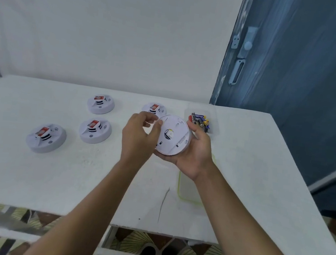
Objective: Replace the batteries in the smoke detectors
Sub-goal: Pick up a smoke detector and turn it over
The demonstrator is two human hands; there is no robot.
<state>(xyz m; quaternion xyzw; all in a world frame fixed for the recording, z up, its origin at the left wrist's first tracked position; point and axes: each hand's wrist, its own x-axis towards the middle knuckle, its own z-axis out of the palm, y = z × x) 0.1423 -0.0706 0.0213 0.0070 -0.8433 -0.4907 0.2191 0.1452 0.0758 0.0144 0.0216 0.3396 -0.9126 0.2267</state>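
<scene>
**Round white detector held above the desk in both hands**

The right hand [194, 151] cups a round white plastic smoke detector [173, 136] from beneath, fingers closed around its rim. The left hand [139, 136] pinches the detector's left edge with curled fingers. Just beyond the held detector sits a clear plastic tray of loose batteries [202, 121]. Four more white detectors with red labels lie left of it on the white desk [33, 175], the nearest one [154, 109] partly hidden behind the hands.
</scene>
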